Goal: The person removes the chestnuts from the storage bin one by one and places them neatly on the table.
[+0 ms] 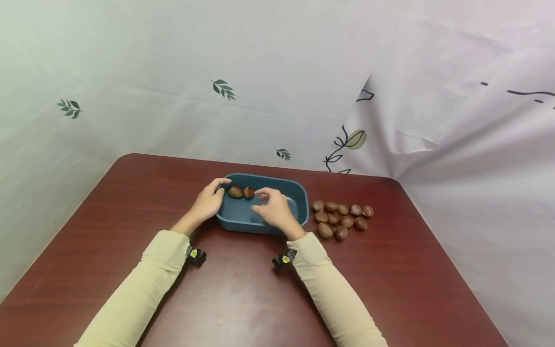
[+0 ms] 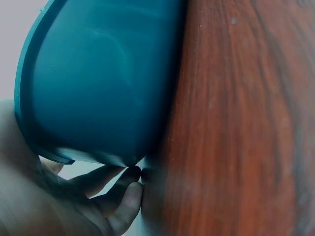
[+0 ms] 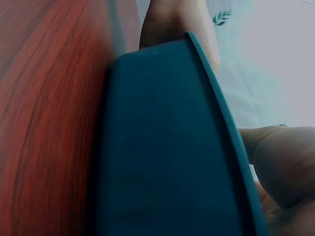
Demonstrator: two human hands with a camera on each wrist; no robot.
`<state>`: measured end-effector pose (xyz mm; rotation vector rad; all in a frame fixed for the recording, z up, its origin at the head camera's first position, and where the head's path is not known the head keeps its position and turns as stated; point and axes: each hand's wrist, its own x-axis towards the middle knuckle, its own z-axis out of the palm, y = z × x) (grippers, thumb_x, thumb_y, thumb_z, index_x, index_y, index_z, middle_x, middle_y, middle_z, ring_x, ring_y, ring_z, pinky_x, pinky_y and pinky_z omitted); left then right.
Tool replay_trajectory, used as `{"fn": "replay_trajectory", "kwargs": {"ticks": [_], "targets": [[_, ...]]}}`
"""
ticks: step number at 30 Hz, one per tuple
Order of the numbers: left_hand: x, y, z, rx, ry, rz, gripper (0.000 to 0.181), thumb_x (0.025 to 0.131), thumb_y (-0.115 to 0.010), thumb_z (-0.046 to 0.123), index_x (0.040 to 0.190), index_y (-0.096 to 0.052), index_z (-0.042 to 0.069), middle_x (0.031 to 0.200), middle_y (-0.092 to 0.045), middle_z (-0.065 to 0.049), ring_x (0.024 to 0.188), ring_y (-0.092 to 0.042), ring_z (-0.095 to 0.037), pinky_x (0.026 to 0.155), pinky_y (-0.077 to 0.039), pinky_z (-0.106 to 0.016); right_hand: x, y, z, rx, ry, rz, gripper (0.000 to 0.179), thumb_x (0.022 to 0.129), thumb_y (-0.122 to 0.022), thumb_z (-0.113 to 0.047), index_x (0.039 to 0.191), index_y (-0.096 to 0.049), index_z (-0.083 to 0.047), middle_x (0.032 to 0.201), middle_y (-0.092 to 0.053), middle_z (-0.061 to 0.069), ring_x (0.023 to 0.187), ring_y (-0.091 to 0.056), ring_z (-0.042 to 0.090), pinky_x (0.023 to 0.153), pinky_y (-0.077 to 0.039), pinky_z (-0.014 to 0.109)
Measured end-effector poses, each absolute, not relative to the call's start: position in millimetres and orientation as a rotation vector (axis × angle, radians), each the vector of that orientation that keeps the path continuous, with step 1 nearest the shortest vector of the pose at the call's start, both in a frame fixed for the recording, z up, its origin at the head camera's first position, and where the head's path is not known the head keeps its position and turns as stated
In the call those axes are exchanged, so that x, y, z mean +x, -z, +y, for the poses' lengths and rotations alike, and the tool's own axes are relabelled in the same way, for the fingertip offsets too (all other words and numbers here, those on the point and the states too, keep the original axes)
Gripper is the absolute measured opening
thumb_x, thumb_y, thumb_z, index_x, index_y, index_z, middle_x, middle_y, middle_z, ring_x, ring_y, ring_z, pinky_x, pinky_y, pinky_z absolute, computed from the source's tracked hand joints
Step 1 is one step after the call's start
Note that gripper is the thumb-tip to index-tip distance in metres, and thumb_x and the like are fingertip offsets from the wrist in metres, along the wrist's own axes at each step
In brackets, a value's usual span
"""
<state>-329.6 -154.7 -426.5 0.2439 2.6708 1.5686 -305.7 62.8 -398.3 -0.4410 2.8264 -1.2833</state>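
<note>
A blue rectangular plastic box [image 1: 247, 225] stands on the table, two brown chestnuts [image 1: 236, 191] side by side in its left part. At the box's left end my left hand [image 1: 207, 201] holds the rim; in the left wrist view its fingers [image 2: 129, 204] curve along the outside wall. Over the inside of the box is my right hand [image 1: 274, 208], thumb and forefinger apart, fingertips right beside the right-hand chestnut [image 1: 249, 193]. In the right wrist view the box's front wall [image 3: 162, 137] hides most of that hand; part of it [image 3: 285, 162] shows above the rim.
Several loose chestnuts [image 1: 334, 218] lie grouped on the dark red wooden table [image 1: 225, 299], just right of the box. Behind the table hangs a pale cloth [image 1: 173, 96] with leaf prints. Black straps with small devices [image 1: 197, 255] sit at both wrists.
</note>
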Motion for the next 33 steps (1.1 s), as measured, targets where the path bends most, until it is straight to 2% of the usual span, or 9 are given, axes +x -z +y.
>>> {"fn": "replay_trajectory", "kwargs": {"ticks": [5, 12, 17, 22, 27, 31, 33], "targets": [[-330.5, 426.4, -155.2, 0.253, -1.563, 2.673, 0.041, 0.109, -0.029, 0.017, 0.147, -0.043, 0.013, 0.144, -0.044, -0.022, 0.109, -0.046, -0.036, 0.085, -0.034, -0.048, -315.5, 399.3, 41.1, -0.406, 1.267, 2.838, 0.041, 0.089, -0.073, -0.013, 0.128, -0.064, -0.005, 0.123, -0.064, 0.017, 0.111, -0.061, 0.033, 0.087, -0.051, 0.046], [-331.4, 427.4, -154.4, 0.280, -1.571, 2.668, 0.041, 0.109, -0.029, 0.017, 0.147, -0.043, 0.012, 0.144, -0.043, -0.022, 0.108, -0.046, -0.037, 0.086, -0.033, -0.048, -326.4, 403.6, 27.2, -0.332, 1.204, 2.885, 0.049, 0.091, -0.072, -0.015, 0.138, -0.058, -0.010, 0.129, -0.060, 0.011, 0.121, -0.055, 0.028, 0.096, -0.047, 0.045], [-331.7, 427.9, -155.1, 0.269, -1.574, 2.672, 0.041, 0.109, -0.029, 0.017, 0.147, -0.043, 0.013, 0.137, -0.047, -0.023, 0.103, -0.046, -0.037, 0.085, -0.033, -0.048, -331.1, 405.6, 24.6, -0.359, 1.128, 2.860, 0.051, 0.094, -0.068, -0.012, 0.143, -0.053, -0.010, 0.136, -0.055, 0.014, 0.128, -0.050, 0.030, 0.102, -0.044, 0.045], [-330.3, 427.2, -156.1, 0.267, -1.579, 2.664, 0.041, 0.109, -0.029, 0.017, 0.147, -0.043, 0.013, 0.142, -0.045, -0.023, 0.108, -0.046, -0.037, 0.085, -0.034, -0.048, -332.5, 407.5, 23.4, -0.346, 1.068, 2.828, 0.049, 0.096, -0.063, -0.011, 0.144, -0.052, -0.010, 0.143, -0.048, 0.015, 0.132, -0.045, 0.031, 0.105, -0.040, 0.047], [-329.8, 427.5, -156.0, 0.264, -1.585, 2.665, 0.041, 0.109, -0.029, 0.017, 0.147, -0.043, 0.012, 0.138, -0.047, -0.023, 0.105, -0.046, -0.037, 0.085, -0.033, -0.047, -332.8, 409.7, 23.6, -0.305, 1.094, 2.811, 0.046, 0.095, -0.064, -0.009, 0.140, -0.056, -0.010, 0.141, -0.049, 0.016, 0.130, -0.046, 0.032, 0.101, -0.043, 0.047], [-330.2, 427.0, -155.4, 0.263, -1.578, 2.677, 0.041, 0.109, -0.029, 0.017, 0.147, -0.044, 0.012, 0.134, -0.048, -0.022, 0.101, -0.047, -0.035, 0.083, -0.034, -0.046, -333.0, 410.3, 24.1, -0.275, 1.167, 2.797, 0.038, 0.093, -0.067, -0.007, 0.131, -0.064, -0.011, 0.133, -0.056, 0.013, 0.121, -0.053, 0.028, 0.089, -0.048, 0.040], [-330.5, 427.1, -155.1, 0.257, -1.570, 2.677, 0.041, 0.109, -0.029, 0.017, 0.147, -0.044, 0.013, 0.127, -0.050, -0.023, 0.095, -0.048, -0.035, 0.082, -0.034, -0.045, -333.3, 410.4, 24.2, -0.259, 1.204, 2.782, 0.032, 0.092, -0.068, -0.006, 0.123, -0.069, -0.012, 0.127, -0.061, 0.011, 0.115, -0.057, 0.026, 0.083, -0.049, 0.037]]}}
